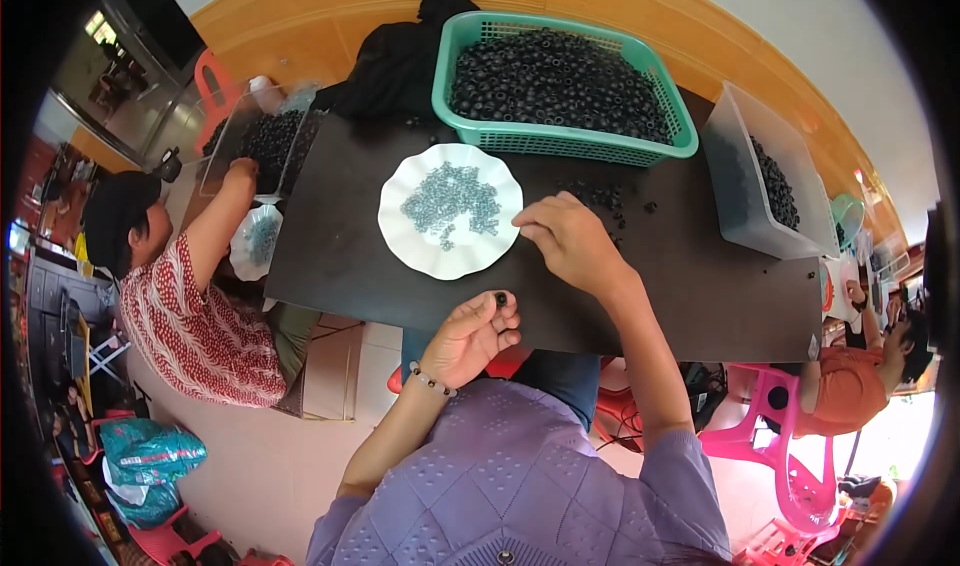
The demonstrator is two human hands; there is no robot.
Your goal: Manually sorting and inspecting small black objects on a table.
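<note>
My left hand is held up just off the near edge of the table, palm upward. Between its thumb and fingers it grips a small black ring-shaped part. At the right rim of a white scalloped plate, my right hand has its thumb and fingers pinched together; whether anything sits between them is too small to make out. Many tiny clear bluish pieces lie spread over the plate. Loose black parts are scattered on the table beyond my right hand.
A green basket heaped with black parts stands at the back. To the right is a translucent bin holding more. A co-worker sits at the left by another bin; a person in orange is at far right, near pink stools.
</note>
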